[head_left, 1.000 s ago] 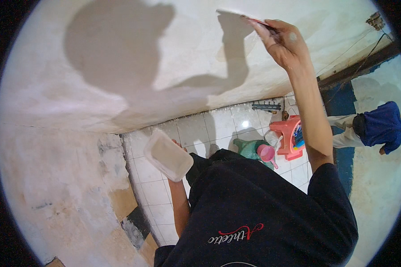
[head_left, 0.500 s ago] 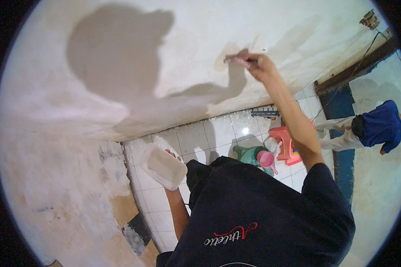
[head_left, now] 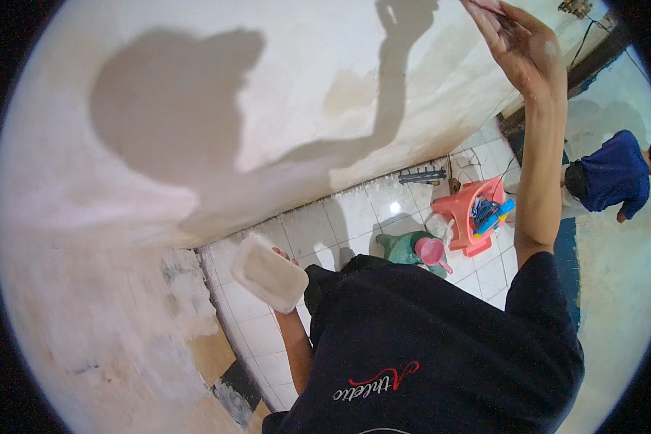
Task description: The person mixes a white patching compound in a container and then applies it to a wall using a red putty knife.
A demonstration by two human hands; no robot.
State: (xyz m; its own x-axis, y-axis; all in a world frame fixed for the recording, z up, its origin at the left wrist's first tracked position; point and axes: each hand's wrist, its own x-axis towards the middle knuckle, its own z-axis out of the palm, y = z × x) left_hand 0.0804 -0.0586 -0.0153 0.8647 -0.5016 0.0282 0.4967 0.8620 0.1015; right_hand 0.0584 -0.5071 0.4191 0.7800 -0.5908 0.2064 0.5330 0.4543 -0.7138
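My left hand [head_left: 285, 254] holds a translucent plastic tub [head_left: 269, 278] with off-white paste inside, its fingers showing at the far rim. High at the upper right, my right hand [head_left: 524, 47] is raised close to the plastered wall [head_left: 304, 72]. Its fingers close on a thin, flat, dark-edged piece [head_left: 487, 6], partly cut off by the top of the picture, so its kind is unclear. Pale smears mark that hand. A damp beige patch [head_left: 349, 92] shows on the wall, left of my right forearm.
On the white tiled floor [head_left: 351, 217] stand a pink plastic stool [head_left: 456, 210] with tools on it, a green bag [head_left: 398, 247] and a pink dipper [head_left: 430, 252]. A black rack-like object [head_left: 422, 176] lies by the wall. At right is another person in a blue shirt [head_left: 615, 177].
My right hand has moved up and to the right, away from the beige patch. My left hand still holds the tub, shifted only slightly in view.
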